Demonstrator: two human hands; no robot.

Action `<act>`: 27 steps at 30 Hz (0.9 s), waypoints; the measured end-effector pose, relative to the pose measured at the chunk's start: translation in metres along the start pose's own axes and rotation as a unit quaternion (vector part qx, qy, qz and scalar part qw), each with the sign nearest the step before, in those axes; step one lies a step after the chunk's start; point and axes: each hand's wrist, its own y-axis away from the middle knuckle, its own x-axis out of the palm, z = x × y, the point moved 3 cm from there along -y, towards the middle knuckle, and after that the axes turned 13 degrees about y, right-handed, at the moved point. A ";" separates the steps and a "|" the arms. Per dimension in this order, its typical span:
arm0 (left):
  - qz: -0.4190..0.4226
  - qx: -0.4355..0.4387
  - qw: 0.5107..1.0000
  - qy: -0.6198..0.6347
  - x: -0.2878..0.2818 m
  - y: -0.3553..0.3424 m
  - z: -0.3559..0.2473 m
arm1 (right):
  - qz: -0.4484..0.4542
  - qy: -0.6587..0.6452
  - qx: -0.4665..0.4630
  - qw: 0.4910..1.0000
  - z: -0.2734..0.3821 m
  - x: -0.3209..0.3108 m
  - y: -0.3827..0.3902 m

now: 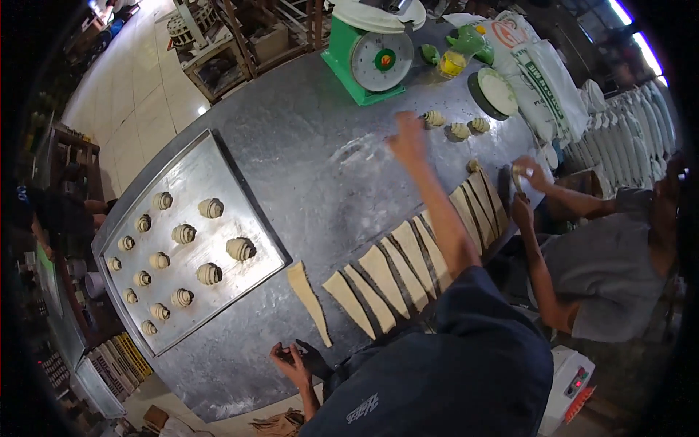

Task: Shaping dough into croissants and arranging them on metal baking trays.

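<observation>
Over the metal table, my right hand (409,140) reaches toward several rolled dough pieces (459,131) at the far right. It is smeared by motion, so I cannot make out whether its fingers hold anything. My left hand (293,366) is low at the table's near edge, its curved fingers apart with nothing seen between them. Just beyond it lies a single long dough triangle (309,300). A row of flat dough triangles (384,280) runs to the right, partly hidden under my right forearm.
At the left, a metal tray (218,156) carries several coiled dough rolls. A green dial scale (375,62), a round pan (497,93), a yellow-labelled bottle (451,65) and white sacks (546,87) stand at the back. A co-worker (611,262) at right handles a dough strip.
</observation>
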 end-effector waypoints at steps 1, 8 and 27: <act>-0.004 0.003 1.000 -0.001 0.001 -0.002 0.001 | 0.000 0.039 0.011 0.999 -0.043 0.001 -0.011; -0.041 -0.027 0.998 0.032 0.000 -0.004 -0.007 | 0.138 -0.068 -0.012 0.988 -0.146 0.068 -0.038; -0.083 -0.097 0.986 0.104 -0.001 0.001 -0.013 | 0.054 -0.193 -0.310 0.929 0.469 0.058 -0.043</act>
